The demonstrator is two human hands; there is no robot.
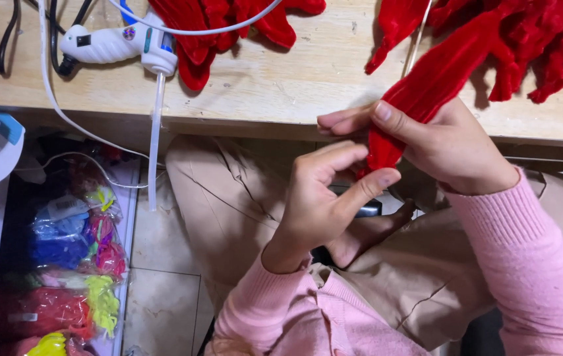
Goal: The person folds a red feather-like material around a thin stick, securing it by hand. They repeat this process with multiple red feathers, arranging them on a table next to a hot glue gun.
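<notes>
pinching red velvet strip (420, 92) | left hand (321, 198) | right hand (446, 145)

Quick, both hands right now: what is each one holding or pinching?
Left hand: closed, thumb and fingers pinching the lower tip of the red velvet strip.
Right hand: closed, gripping the same strip higher up.

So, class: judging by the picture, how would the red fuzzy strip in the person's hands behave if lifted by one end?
The red fuzzy strip probably flops; it bends between the right hand and left hand. It is likely light, pinched by fingertips alone. Its plush surface suggests little slipping.
</notes>
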